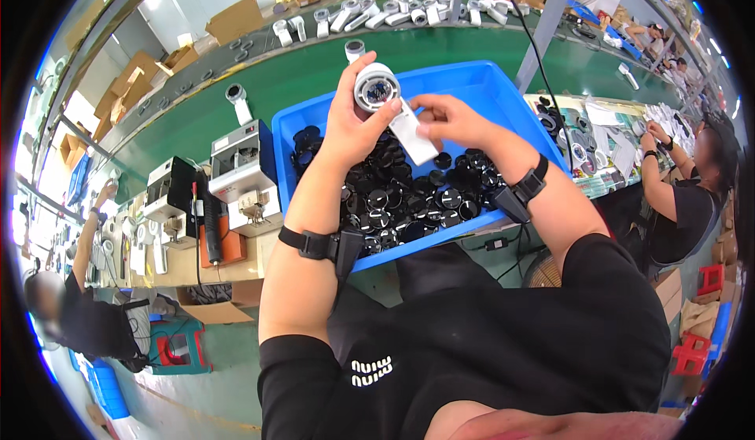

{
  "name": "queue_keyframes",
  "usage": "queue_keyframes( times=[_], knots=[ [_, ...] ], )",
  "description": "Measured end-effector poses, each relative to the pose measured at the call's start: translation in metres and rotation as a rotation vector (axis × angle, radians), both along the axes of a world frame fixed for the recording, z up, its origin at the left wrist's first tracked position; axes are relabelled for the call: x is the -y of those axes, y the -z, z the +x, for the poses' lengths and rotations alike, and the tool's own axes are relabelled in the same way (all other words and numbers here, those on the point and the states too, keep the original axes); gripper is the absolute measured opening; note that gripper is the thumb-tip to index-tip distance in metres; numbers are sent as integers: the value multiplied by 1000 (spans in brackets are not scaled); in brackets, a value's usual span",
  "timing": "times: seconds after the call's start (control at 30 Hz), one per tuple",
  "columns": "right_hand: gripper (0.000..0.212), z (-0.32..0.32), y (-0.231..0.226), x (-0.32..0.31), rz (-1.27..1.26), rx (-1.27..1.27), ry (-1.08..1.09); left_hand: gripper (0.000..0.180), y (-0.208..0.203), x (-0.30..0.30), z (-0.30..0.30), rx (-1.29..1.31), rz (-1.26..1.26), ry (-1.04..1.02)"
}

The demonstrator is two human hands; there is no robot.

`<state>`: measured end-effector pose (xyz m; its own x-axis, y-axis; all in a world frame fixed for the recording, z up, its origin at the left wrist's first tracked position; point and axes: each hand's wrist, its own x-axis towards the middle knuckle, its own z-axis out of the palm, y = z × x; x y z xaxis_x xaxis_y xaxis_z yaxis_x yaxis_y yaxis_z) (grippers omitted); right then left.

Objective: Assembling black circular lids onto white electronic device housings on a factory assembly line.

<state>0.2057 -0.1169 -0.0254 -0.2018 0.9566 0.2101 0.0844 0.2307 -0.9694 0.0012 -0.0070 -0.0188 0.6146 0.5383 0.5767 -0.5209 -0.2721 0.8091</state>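
Note:
A white handheld fan [414, 137] is held over the blue bin, its round head up and its handle slanting down to the right. My left hand [351, 121] is closed around the head, with the thumb across its front edge. Inside the ring, dark inner parts and wires show. My right hand [456, 119] has its fingers curled against the right side of the handle. Beneath both hands, many glossy black round caps [377, 198] lie heaped in the blue bin [503, 102].
Behind the bin runs a green conveyor belt [307, 70] with more white fans [238, 103] on it. Two bench machines [240, 161] and a black electric screwdriver [211, 231] stand left. Co-workers sit at the left and at the right [680, 196]. A dark cable hangs on the right.

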Motion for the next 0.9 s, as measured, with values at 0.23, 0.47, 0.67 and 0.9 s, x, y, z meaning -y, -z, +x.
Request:
queue_keyframes(
  times=[0.23, 0.47, 0.67, 0.9],
  knots=[
    [59, 14, 9, -8, -130, 274, 58, 78, 10, -21, 0, -1, 39, -128],
    [32, 11, 12, 2, -177, 1189, 242, 71, 9, -29, 1, 18, -19, -253],
    [37, 14, 25, 3, -377, 1429, 190, 75, 7, -17, 5, 63, -17, -92],
    [30, 20, -9, 8, -57, 784, 217, 67, -4, 0, 3, 70, -56, -71]
  ],
)
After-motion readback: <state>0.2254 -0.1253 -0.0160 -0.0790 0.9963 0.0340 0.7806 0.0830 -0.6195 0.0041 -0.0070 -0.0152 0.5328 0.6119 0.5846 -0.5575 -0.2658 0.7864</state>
